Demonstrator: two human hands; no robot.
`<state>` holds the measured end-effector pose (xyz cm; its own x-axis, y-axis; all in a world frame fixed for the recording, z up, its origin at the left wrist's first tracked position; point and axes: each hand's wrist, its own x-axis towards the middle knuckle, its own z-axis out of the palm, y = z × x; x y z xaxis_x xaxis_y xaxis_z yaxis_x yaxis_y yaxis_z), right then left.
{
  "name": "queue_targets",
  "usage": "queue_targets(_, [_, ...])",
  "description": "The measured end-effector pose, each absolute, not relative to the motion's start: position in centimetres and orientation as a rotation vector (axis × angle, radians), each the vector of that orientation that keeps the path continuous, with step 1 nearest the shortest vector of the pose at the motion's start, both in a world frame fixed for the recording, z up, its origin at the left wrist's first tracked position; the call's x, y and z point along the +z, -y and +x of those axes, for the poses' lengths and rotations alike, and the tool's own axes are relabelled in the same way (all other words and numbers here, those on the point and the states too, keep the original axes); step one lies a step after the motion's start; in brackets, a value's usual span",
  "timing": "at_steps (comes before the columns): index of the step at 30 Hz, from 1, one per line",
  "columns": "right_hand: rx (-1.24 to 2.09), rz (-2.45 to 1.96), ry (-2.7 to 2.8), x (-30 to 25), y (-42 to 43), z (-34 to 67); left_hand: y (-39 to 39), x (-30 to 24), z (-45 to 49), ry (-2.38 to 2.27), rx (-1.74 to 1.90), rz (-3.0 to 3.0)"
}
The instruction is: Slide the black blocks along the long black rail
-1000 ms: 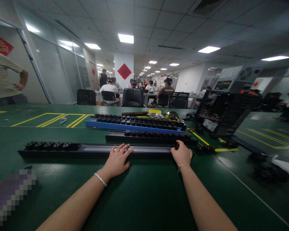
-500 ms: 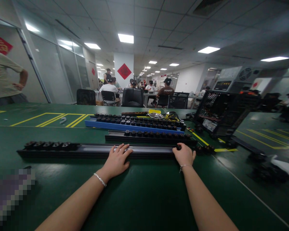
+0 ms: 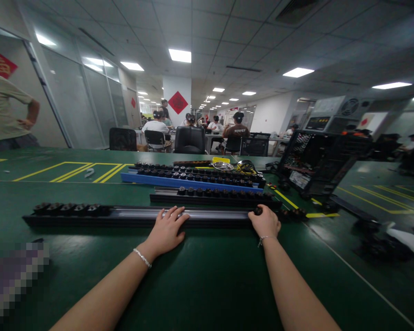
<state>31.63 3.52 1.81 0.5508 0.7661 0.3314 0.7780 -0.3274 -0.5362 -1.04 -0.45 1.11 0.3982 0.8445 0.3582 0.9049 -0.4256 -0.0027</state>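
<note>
A long black rail [image 3: 131, 221] with a shiny metal channel lies across the green table. Several black knob-like pieces [image 3: 67, 208] sit in a row at its left end. My left hand [image 3: 168, 230] rests on the middle of the rail, fingers spread and flat, holding nothing. Near the rail's right end, the fingers of my right hand [image 3: 266, 223] are curled round a small black knob-like piece [image 3: 258, 210], mostly hidden by the hand. Behind lie a shorter black rail [image 3: 210, 197] and a blue rail [image 3: 193, 181], both lined with similar pieces.
An open black computer case [image 3: 317, 161] stands at the right. Past the rails are a shiny metal dish [image 3: 222, 166], a yellow tray [image 3: 221, 159] and cables. Loose black pieces [image 3: 296, 214] lie right of my right hand. A person [image 3: 8, 108] stands at the far left.
My right hand has shifted very slightly to the right with the small black piece. The left hand stays in place on the rail.
</note>
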Motion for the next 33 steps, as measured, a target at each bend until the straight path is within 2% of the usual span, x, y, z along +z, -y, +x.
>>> queue_targets(33, [0.140,-2.163,1.130,2.0,-3.8,34.1,0.5,1.2,-1.0,1.562,-0.449,-2.464])
